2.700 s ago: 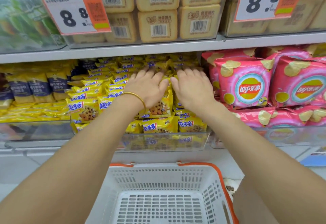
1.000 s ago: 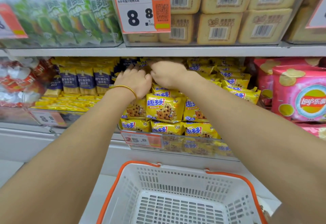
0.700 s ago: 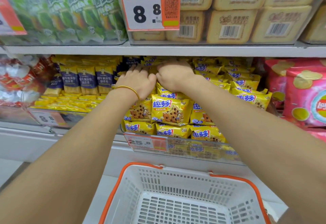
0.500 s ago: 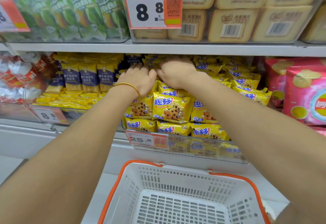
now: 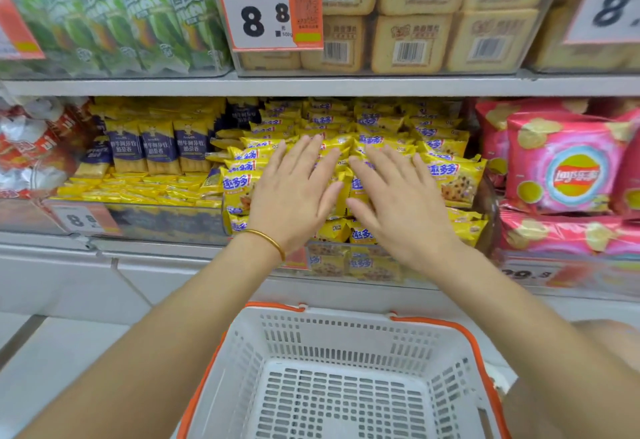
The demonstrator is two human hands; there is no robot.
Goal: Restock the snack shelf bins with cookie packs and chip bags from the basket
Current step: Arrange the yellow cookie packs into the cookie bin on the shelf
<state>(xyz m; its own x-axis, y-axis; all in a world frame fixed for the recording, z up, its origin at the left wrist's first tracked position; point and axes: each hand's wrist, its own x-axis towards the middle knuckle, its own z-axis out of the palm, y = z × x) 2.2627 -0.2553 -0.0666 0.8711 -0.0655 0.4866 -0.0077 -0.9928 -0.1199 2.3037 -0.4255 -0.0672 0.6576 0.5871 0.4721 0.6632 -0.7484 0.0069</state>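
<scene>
Yellow cookie packs (image 5: 446, 175) fill a clear bin (image 5: 346, 267) in the middle of the lower shelf. My left hand (image 5: 294, 193), with a gold bangle on the wrist, lies flat on the front packs, fingers straight. My right hand (image 5: 398, 196) lies flat beside it on the same packs, fingers spread. Neither hand holds anything. Pink chip bags (image 5: 568, 168) stand in the bin to the right. The white basket (image 5: 346, 341) with an orange rim sits below the shelf, with nothing visible inside it.
Navy-and-yellow snack packs (image 5: 156, 148) fill the bin to the left, red-and-white bags (image 5: 31, 141) beyond them. The upper shelf (image 5: 311, 85) holds green packs (image 5: 114, 13), beige boxed cakes (image 5: 415, 40) and an 8.8 price tag (image 5: 270, 13).
Both hands have pulled back from deep in the cookie bin, where their fingers were curled over packs, and now lie flat and open on the front packs.
</scene>
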